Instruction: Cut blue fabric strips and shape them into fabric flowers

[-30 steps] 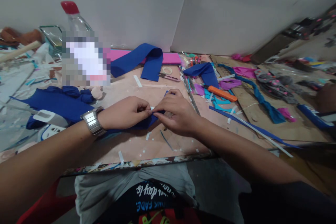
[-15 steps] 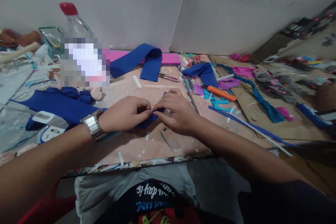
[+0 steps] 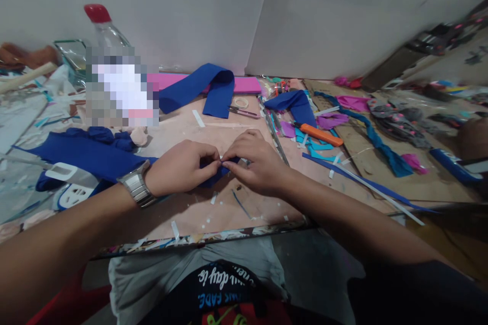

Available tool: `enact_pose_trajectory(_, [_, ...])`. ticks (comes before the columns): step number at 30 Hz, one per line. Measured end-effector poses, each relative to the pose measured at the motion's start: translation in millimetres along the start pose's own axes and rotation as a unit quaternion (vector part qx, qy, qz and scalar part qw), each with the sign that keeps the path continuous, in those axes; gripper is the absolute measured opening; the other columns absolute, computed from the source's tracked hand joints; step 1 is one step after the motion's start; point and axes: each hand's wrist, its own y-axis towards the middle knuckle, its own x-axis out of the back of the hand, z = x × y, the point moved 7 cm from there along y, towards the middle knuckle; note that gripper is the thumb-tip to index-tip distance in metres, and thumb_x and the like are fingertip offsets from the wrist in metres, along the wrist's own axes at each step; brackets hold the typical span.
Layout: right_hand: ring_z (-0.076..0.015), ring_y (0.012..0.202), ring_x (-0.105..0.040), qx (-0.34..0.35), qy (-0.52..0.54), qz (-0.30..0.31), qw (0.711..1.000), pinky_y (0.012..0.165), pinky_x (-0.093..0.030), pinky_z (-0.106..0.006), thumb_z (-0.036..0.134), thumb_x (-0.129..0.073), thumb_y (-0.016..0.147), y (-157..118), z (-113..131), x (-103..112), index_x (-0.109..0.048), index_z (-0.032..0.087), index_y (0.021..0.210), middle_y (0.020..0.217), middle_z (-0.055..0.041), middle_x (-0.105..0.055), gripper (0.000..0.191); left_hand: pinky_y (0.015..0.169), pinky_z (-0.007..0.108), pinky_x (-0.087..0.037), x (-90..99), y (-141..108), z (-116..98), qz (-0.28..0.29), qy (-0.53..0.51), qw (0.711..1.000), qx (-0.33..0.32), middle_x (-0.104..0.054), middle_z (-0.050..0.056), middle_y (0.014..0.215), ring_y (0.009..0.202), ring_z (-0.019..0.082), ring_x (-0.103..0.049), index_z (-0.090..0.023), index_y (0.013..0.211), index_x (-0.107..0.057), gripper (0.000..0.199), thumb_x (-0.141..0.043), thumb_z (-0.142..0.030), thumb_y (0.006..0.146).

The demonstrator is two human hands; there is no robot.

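Observation:
Both hands meet over the middle of the table, thumbs and index fingers pinching a small piece of dark blue fabric [image 3: 215,179]. My left hand [image 3: 183,165], with a metal watch [image 3: 137,183] on its wrist, is closed on the fabric's left side. From the right, my right hand [image 3: 257,162] grips the same piece, its fingertips touching or nearly touching the left ones. Most of the fabric is hidden under the fingers. A larger blue cloth [image 3: 91,155] lies beside my left wrist, partly under a white plastic item [image 3: 72,175].
Behind the hands lie a folded blue strip [image 3: 219,86], small scissors [image 3: 244,111] and a pink stack [image 3: 249,85]. An orange cutter [image 3: 320,134] rests among scraps at right, near cardboard [image 3: 366,162]. A red-capped clear bottle [image 3: 110,35] stands back left. The table edge [image 3: 229,233] runs in front.
Both hands keep their pinch on the blue fabric with only a tiny shift of the fingertips. The whole view has moved very slightly.

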Motion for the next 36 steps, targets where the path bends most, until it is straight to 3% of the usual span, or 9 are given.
enact_pose_trajectory(9, [-0.0240, 0.101, -0.063, -0.032, 0.078, -0.013, 0.996, 0.099, -0.042, -0.043, 0.024, -0.073, 0.091, 1.5, -7.5, 3.2, -0.072, 0.022, 0.091, 0.097, -0.0040, -0.075, 0.002, 0.063, 0.030, -0.032, 0.4, -2.7, -8.8, -0.046, 0.143, 0.987, -0.051, -0.076, 0.004, 0.078, 0.068, 0.018, -0.064, -0.019, 0.090, -0.074, 0.026, -0.055, -0.034, 0.099])
enact_pose_trajectory(15, [-0.0250, 0.108, -0.061, -0.042, 0.092, 0.024, 0.995, 0.102, -0.041, -0.046, 0.020, -0.067, 0.093, 1.5, -9.1, -0.2, -0.069, 0.021, 0.091, 0.106, -0.0057, -0.073, 0.003, 0.062, 0.031, -0.033, -6.5, -4.4, -12.4, -0.050, 0.208, 0.972, -0.093, -0.078, 0.004, 0.084, 0.070, 0.019, -0.067, -0.020, 0.096, -0.074, 0.027, -0.051, -0.032, 0.104])
enact_pose_trajectory(19, [-0.0253, 0.115, -0.058, -0.024, 0.096, 0.048, 0.994, 0.106, -0.039, -0.047, 0.020, -0.061, 0.097, 0.8, -5.4, -2.0, -0.064, 0.021, 0.091, 0.110, -0.0062, -0.071, 0.007, 0.066, 0.031, -0.037, -7.4, -4.5, -11.4, -0.038, 0.176, 0.979, -0.091, -0.080, 0.004, 0.093, 0.077, 0.021, -0.070, -0.021, 0.103, -0.073, 0.024, -0.051, -0.031, 0.103])
enact_pose_trajectory(26, [-0.0260, 0.114, -0.058, -0.030, 0.082, 0.027, 0.996, 0.105, -0.038, -0.048, 0.028, -0.067, 0.096, 0.0, -11.5, 0.7, -0.068, 0.023, 0.093, 0.109, -0.0055, -0.072, 0.006, 0.067, 0.030, -0.036, -4.0, -2.1, -3.6, -0.019, 0.112, 0.992, -0.055, -0.077, 0.003, 0.082, 0.069, 0.018, -0.065, -0.020, 0.095, -0.074, 0.025, -0.054, -0.033, 0.102])
enact_pose_trajectory(36, [-0.0248, 0.106, -0.063, -0.016, 0.076, 0.011, 0.997, 0.104, -0.038, -0.048, 0.022, -0.064, 0.090, 1.1, -15.9, 4.8, -0.065, 0.022, 0.086, 0.103, -0.0042, -0.074, 0.004, 0.070, 0.028, -0.042, 3.7, 0.2, 2.5, 0.014, -0.003, 1.000, -0.023, -0.075, 0.002, 0.083, 0.072, 0.016, -0.064, -0.018, 0.093, -0.072, 0.022, -0.055, -0.031, 0.096])
